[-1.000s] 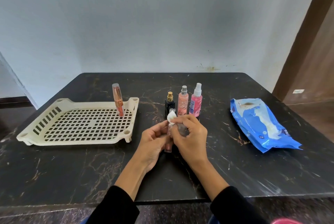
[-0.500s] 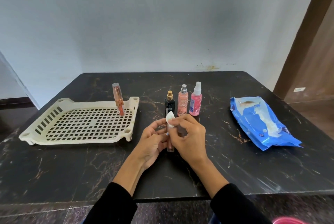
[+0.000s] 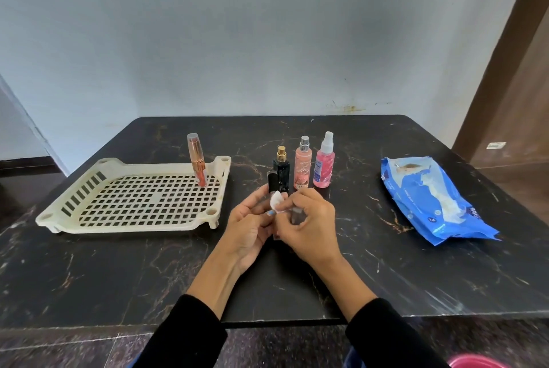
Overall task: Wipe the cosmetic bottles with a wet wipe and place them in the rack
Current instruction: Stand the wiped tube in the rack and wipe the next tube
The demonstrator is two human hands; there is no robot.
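My left hand (image 3: 249, 229) holds a slim upright tube with a black cap (image 3: 272, 181) over the table's middle. My right hand (image 3: 310, 223) pinches a small white wet wipe (image 3: 276, 206) against the tube just below the cap. The tube's body is mostly hidden by my fingers. A cream slotted rack (image 3: 89, 204) lies to the left, and a rose-gold tube (image 3: 196, 160) stands upright in its far right corner. Behind my hands stand a black bottle with a gold cap (image 3: 281, 167), a peach spray bottle (image 3: 303, 164) and a pink spray bottle (image 3: 324, 162).
A blue pack of wet wipes (image 3: 430, 203) lies on the right of the black marble table (image 3: 89, 272). A pale wall rises behind the table, and a brown door frame (image 3: 502, 56) stands at the right. A pink object (image 3: 472, 363) shows at the bottom right corner.
The wipe has slid down from the cap top to just below it, so the black cap now shows. Both hands stay together at the same place.
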